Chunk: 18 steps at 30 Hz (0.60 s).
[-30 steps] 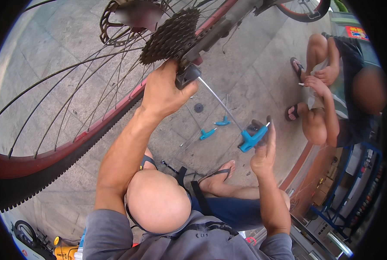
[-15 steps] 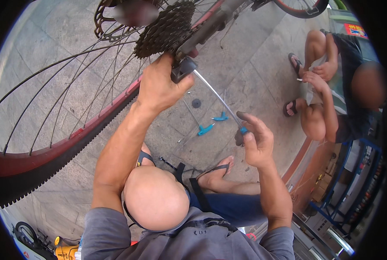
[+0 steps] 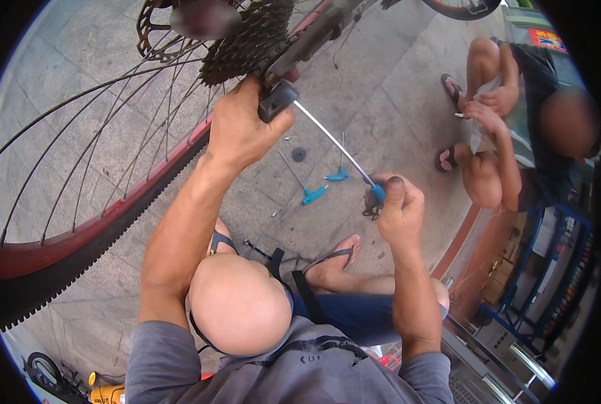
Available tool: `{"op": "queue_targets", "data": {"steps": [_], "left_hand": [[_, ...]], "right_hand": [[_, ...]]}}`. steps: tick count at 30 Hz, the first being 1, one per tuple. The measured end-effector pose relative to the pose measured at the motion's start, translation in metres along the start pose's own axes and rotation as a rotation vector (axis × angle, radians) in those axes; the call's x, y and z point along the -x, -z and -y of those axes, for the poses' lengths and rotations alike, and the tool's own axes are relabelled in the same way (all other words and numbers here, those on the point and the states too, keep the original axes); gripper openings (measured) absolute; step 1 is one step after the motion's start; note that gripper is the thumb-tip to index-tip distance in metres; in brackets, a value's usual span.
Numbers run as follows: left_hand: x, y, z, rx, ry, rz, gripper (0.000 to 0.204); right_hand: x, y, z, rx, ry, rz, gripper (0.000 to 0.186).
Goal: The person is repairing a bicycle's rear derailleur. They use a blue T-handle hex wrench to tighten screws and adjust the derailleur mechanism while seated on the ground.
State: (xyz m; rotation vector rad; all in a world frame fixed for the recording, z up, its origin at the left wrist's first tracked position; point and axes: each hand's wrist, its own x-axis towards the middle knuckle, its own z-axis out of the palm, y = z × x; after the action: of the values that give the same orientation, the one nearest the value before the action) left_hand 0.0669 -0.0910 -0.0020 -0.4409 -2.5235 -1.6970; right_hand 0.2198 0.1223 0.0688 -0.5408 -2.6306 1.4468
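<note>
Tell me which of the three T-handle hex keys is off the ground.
The T-handle hex key gripped in the right hand; the nearer hex key and farther hex key both lie on the pavement.

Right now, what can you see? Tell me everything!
Bike wheels: two, red and black, left and top right
Small wheel: one, black, bottom left
Gear stack: one, dark, top
Brake disc: one, dark, top left
Frame bar: one, grey, top
Block: one, black, upper middle
Blue-handled tools: three, blue and silver, two on ground, one in right hand
Round piece: one, black, ground
Other person: one, dark-clothed, right
Shelf rack: one, blue, right
Unclear thing: one, yellow, bottom left
Left hand: one, bare, on block
Right hand: one, bare, on tool
Feet: two, dark sandals, middle
Sleeves: two, grey, bottom
</note>
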Motion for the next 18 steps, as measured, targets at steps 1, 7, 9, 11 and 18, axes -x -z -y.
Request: {"op": "queue_targets", "data": {"steps": [1,7,9,11,18], "left_hand": [[0.0,0.0,0.0,0.002,0.001,-0.001,0.035],[-0.001,-0.001,-0.003,-0.01,0.008,0.019,0.035],[-0.001,0.002,-0.003,0.022,-0.008,0.003,0.04],[0.0,0.002,-0.002,0.032,-0.007,0.002,0.044],[0.001,-0.001,0.004,-0.016,-0.018,0.007,0.035]], "right_hand": [[-0.001,-0.004,-0.001,0.021,0.096,-0.031,0.057],[-0.011,0.004,-0.007,0.46,0.528,-0.089,0.055],[-0.01,0.008,-0.006,0.416,0.431,-0.038,0.052],[-0.008,0.007,0.0,0.329,0.277,-0.001,0.055],[-0.022,0.012,0.004,-0.174,-0.45,0.152,0.059]]}}
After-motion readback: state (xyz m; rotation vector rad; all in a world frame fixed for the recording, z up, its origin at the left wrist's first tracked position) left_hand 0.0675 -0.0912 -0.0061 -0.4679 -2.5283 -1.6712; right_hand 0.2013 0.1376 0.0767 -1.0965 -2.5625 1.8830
